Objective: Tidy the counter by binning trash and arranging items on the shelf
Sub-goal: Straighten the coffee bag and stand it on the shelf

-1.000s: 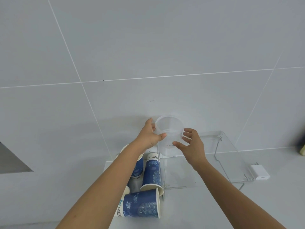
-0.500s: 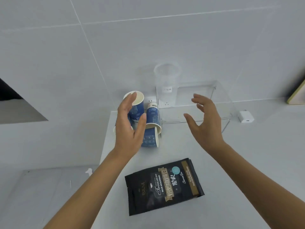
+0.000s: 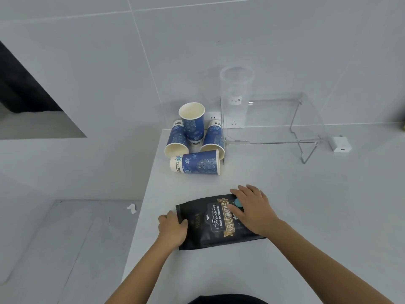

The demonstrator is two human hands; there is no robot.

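Head view: both hands settle on the coffee bag

Left hand [image 3: 173,229] curls around the near-left edge of the black coffee bag [image 3: 210,224], fingers closed on the edge, though the thumb side is hidden, so how firm the pinch is remains unclear. Right hand [image 3: 252,210] lies flat and spread on the bag's far-right end, fingers apart, pressing rather than gripping. The bag lies flat on the white counter [image 3: 306,205], near its left edge.

Beyond it, four blue paper cups [image 3: 194,141] sit in a loose cluster: one upright atop two that are tipped over, a fourth on its side in front. Just right of them stands the clear acrylic shelf [image 3: 285,119], a clear plastic cup [image 3: 235,91] on its top at the left. A white charger [image 3: 341,144] sits beside the shelf's right leg.

To lift the bag cleanly, the right hand likely needs to slide fingers under its end, so both hands carry the weight evenly and the soft bag does not sag or fold on its way to the shelf
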